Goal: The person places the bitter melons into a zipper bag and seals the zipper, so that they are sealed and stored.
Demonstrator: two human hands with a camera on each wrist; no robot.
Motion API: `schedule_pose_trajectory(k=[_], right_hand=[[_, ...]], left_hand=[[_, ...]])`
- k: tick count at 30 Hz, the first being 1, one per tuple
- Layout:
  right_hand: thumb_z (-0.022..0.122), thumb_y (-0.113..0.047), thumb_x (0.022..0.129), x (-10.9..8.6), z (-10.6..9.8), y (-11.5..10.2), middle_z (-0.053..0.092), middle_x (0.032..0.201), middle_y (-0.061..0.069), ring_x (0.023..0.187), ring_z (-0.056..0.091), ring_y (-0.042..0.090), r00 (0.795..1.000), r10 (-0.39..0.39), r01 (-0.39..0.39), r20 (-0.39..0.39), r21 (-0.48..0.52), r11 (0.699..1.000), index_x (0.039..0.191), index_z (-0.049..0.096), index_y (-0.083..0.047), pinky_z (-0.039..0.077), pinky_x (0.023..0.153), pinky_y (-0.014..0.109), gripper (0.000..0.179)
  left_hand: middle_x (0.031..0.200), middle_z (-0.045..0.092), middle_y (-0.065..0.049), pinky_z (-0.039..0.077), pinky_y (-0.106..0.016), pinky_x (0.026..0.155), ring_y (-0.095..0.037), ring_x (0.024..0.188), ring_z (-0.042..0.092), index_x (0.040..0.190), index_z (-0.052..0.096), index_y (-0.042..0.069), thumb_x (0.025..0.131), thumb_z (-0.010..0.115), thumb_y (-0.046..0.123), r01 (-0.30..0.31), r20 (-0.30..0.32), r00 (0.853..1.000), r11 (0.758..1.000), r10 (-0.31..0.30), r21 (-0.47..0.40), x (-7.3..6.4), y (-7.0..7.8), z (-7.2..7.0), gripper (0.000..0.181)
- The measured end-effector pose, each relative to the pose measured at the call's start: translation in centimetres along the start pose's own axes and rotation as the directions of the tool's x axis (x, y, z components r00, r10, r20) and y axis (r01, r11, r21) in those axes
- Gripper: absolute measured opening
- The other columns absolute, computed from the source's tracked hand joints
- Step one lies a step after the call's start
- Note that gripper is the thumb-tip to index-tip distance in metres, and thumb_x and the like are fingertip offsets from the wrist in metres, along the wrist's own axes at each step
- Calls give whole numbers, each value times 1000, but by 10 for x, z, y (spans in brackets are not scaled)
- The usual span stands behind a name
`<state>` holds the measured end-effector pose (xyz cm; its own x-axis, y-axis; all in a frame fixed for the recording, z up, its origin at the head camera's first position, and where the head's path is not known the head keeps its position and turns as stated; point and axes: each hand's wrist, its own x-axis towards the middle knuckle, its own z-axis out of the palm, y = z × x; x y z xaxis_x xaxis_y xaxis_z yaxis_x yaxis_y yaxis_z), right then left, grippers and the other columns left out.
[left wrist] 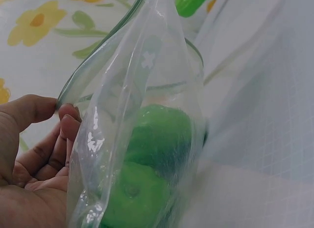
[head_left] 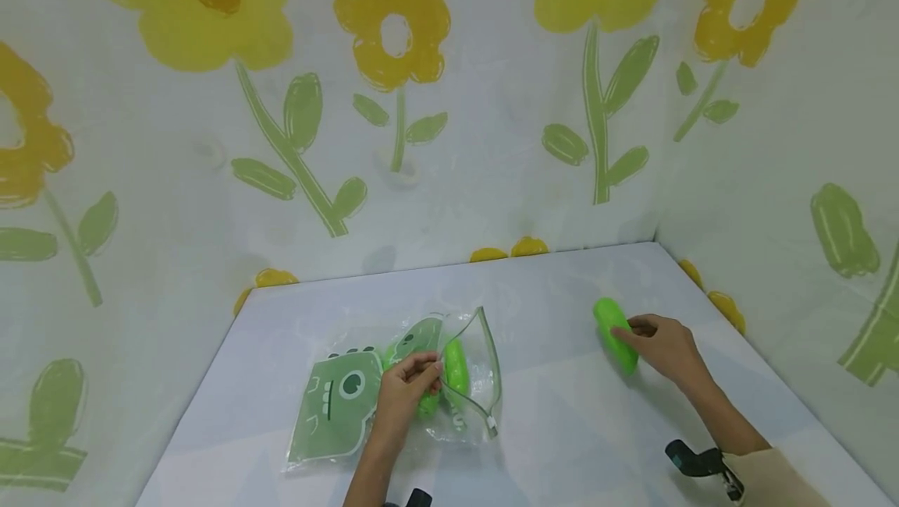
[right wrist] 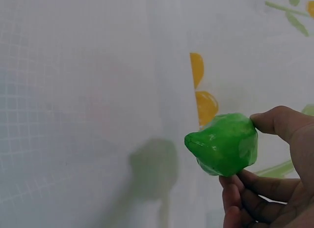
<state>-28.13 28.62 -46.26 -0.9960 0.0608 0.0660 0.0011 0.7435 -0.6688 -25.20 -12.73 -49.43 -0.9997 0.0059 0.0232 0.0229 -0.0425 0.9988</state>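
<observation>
A clear zip bag (head_left: 333,409) printed with a green dinosaur lies left of the middle of the table, its mouth spread toward the right. My left hand (head_left: 402,394) pinches the bag's green rim between thumb and fingers. Inside the bag are bright green pieces (head_left: 456,366); the left wrist view shows two rounded ends (left wrist: 159,132) through the plastic. Over the right side of the table, my right hand (head_left: 663,347) holds a green toy cucumber (head_left: 614,335) between thumb and fingers. Its pointed tip faces the camera in the right wrist view.
The white table (head_left: 548,429) meets flower-printed cloth walls (head_left: 463,179) at the back and right. A white zip slider (head_left: 491,422) sits at the near corner of the bag's mouth. A black wrist device (head_left: 695,460) is on the right forearm.
</observation>
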Motion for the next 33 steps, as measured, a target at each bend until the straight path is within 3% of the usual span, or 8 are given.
schedule_pose_trajectory(k=[33], right_hand=[[71,-56,88,-10,24,-34,69,103,11,95,63,28,1000,16,-16,4,68,998,122,66,3,50,70,35,68]], left_hand=[[95,68,-13,56,-26,67,-16,75,63,115,67,-5,92,75,16,-10,9,1000,1000,10,-9,0,1,-1,33]])
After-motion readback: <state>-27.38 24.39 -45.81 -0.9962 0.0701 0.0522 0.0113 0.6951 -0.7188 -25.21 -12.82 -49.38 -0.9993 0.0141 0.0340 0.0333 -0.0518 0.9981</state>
